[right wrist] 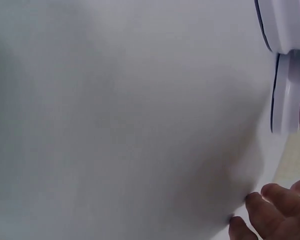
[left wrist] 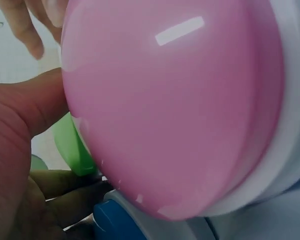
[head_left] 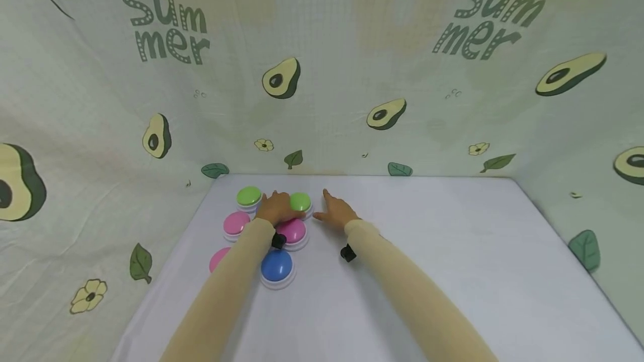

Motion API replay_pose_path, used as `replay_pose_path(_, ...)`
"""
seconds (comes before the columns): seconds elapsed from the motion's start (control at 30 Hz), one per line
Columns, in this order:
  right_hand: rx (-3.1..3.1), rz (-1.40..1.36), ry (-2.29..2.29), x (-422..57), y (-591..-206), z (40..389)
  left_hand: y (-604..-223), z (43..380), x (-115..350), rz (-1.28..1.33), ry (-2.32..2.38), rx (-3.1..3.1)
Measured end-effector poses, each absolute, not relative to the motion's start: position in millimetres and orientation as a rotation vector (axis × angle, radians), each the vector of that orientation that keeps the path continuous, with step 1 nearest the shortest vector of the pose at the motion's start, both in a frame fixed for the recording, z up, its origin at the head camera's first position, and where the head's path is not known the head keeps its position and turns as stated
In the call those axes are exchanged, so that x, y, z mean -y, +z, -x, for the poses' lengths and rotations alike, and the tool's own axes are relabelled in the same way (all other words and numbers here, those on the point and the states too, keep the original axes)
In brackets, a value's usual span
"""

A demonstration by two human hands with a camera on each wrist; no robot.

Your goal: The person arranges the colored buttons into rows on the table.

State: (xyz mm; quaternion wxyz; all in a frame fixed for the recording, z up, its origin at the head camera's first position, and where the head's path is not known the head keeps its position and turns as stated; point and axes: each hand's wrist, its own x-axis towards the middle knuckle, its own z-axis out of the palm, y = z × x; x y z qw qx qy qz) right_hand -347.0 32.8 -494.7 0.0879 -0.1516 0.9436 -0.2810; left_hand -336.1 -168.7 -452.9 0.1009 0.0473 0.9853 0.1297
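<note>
My left hand reaches between two green dome buttons, the left one and the right one. Its thumb extends to the right, along the near side of the right green button. In the left wrist view its fingers come close to a blue button, mostly covered in the head view; contact cannot be made out. A pink button fills that view, just below this hand. My right hand is right of the right green button, index finger and thumb spread, thumb close to the white base.
Two more pink buttons stand at the left, the nearer partly behind my left sleeve. Another blue button sits in front. All are on a white table, with a printed cloth behind.
</note>
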Motion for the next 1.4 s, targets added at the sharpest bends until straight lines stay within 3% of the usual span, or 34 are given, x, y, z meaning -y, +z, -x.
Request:
replay_pose_path(0.7,-2.874,0.481,-0.848,-3,-502,346,-460,342,171,-0.164,0.519,-2.928)
replay_pose_path(1.4,-2.907,0.645,-1.131,-26,-503,349,-462,342,160,-0.211,0.655,-2.929)
